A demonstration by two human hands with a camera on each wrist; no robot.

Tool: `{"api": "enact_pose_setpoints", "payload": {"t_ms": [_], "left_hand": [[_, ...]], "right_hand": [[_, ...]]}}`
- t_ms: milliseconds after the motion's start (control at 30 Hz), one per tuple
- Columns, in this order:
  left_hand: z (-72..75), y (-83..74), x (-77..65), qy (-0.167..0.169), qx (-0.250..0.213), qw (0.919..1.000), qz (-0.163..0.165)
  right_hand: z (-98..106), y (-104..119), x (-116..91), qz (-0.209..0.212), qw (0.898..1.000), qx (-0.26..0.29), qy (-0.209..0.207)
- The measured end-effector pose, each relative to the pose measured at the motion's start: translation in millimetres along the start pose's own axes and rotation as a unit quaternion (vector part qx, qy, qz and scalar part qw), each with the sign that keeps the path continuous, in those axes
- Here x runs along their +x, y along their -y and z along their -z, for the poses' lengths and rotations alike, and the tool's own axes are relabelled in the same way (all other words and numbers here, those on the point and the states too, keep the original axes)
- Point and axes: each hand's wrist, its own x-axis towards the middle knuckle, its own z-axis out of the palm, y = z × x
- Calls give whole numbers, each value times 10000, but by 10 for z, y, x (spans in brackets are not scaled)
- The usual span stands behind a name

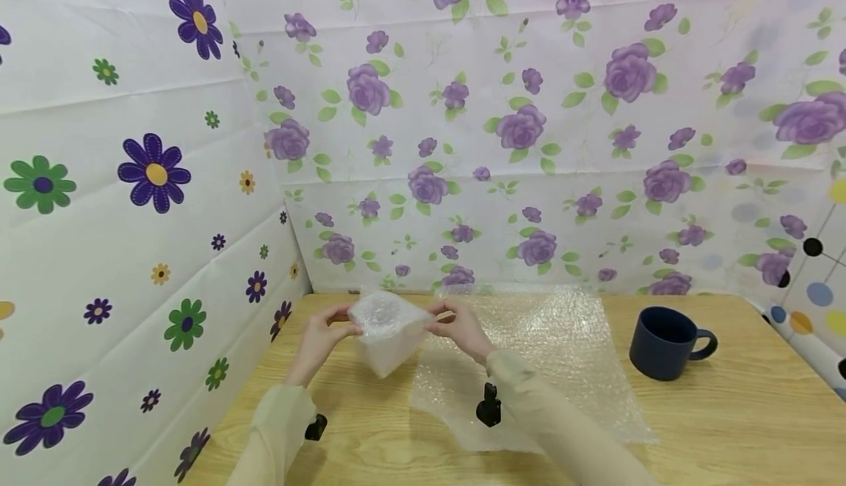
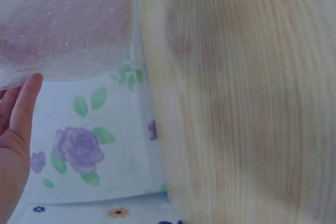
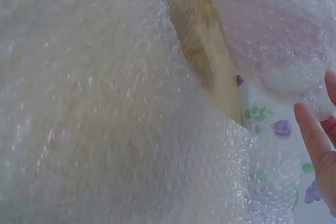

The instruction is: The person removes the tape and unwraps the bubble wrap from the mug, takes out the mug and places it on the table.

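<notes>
Both hands hold up a bubble-wrap bundle [image 1: 388, 328] over the left part of the table. My left hand [image 1: 322, 338] pinches its left edge between thumb and fingers. At the opposite corner, my right hand [image 1: 463, 328] pinches the wrap the same way. A pinkish tint shows through the clear plastic in the left wrist view [image 2: 63, 19]; I cannot tell what lies inside. Below and right of the bundle, a large flat bubble-wrap sheet [image 1: 529, 368] spreads over the table, partly under my right forearm.
A dark blue mug [image 1: 663, 346] stands upright right of the sheet, its handle to the right. The wooden table [image 1: 370, 434] meets flower-printed cloths at the back and left. Black wrist cameras sit by both sleeves.
</notes>
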Motion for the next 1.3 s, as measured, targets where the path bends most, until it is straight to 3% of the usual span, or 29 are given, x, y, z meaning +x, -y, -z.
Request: {"api": "enact_pose_setpoints", "payload": {"t_ms": [300,533,733,1000,1300], "left_hand": [[-117,-91,40,-22,-228,9992,-341],[-183,-171,54,126,-276,9988,-396],[-246,-257,74,207,-269,9987,-393],[-373,-335,57,191,-128,9989,-416],[-513,-421,139,383,21,9983,-444]], "right_hand": [[149,6,-12,32,9995,301,-17],[269,246,-133,-82,9973,729,100],[357,354,-215,-88,9976,677,110],[495,337,-283,-208,9978,615,164],[680,194,-272,-239,9982,547,36]]}}
